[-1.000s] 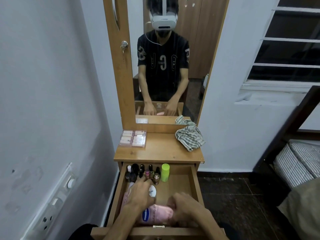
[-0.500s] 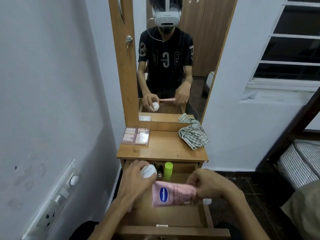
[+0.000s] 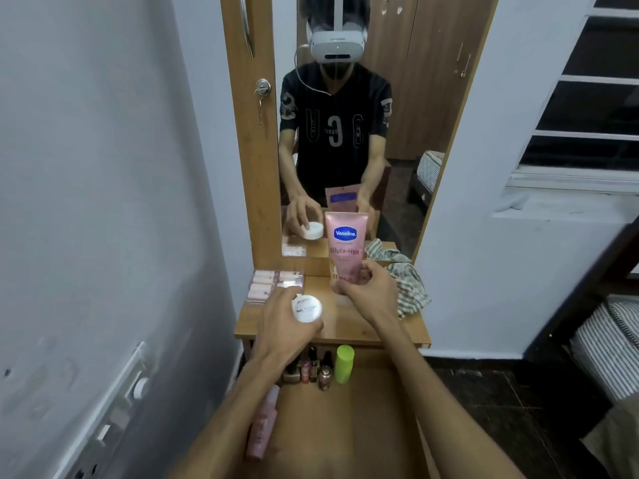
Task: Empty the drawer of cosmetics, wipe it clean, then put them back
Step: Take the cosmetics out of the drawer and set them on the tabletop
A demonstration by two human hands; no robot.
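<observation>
Right hand (image 3: 366, 292) gripping an upright pink Vaseline tube (image 3: 344, 248) over the dresser top (image 3: 363, 326), left hand (image 3: 287, 326) holding a white jar (image 3: 306, 308), small bottles (image 3: 314, 369) in the open drawer (image 3: 366, 420) below, checked cloth (image 3: 404, 288) beside the mirror (image 3: 408, 115)

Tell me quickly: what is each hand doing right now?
Left hand: fingers grip the white jar.
Right hand: fingers grip the pink tube.
</observation>
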